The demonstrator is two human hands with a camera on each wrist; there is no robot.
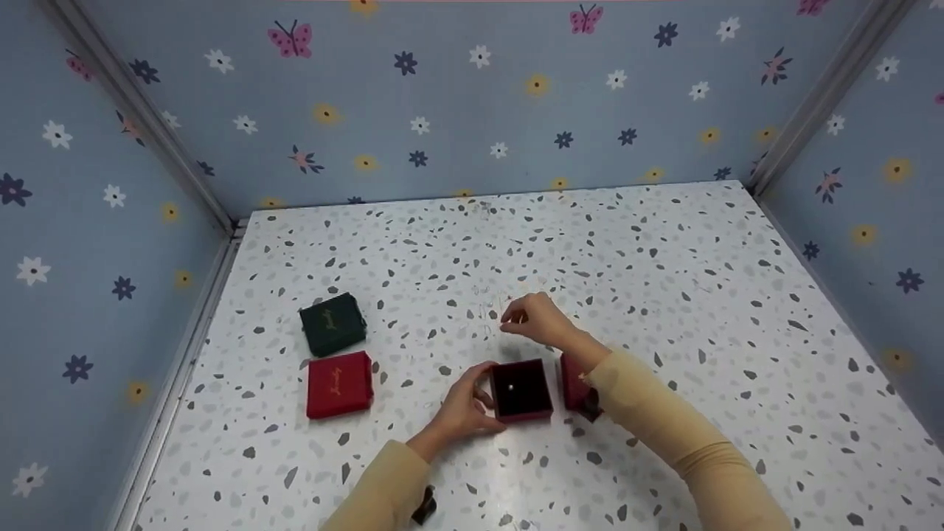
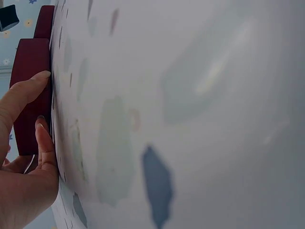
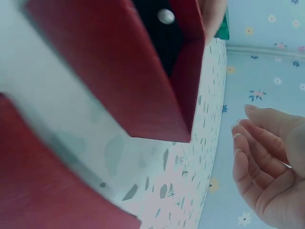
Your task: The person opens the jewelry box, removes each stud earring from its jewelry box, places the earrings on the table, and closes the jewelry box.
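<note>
My left hand grips the left side of a small red jewelry box base, thumb at the near edge and fingers at the far edge. A black insert lines the base, and one pearl stud shows on it. My right hand hovers beyond the box with fingers loosely bent; in the right wrist view nothing shows between its fingertips. Tiny thin pieces, too small to make out, lie on the table near those fingertips. Right of the base, a red box part, seemingly its lid, is partly hidden by my right forearm.
To the left lie a closed green jewelry box and a closed red jewelry box, both with gold lettering. The speckled white table is bounded by blue flowered panels at the back and sides.
</note>
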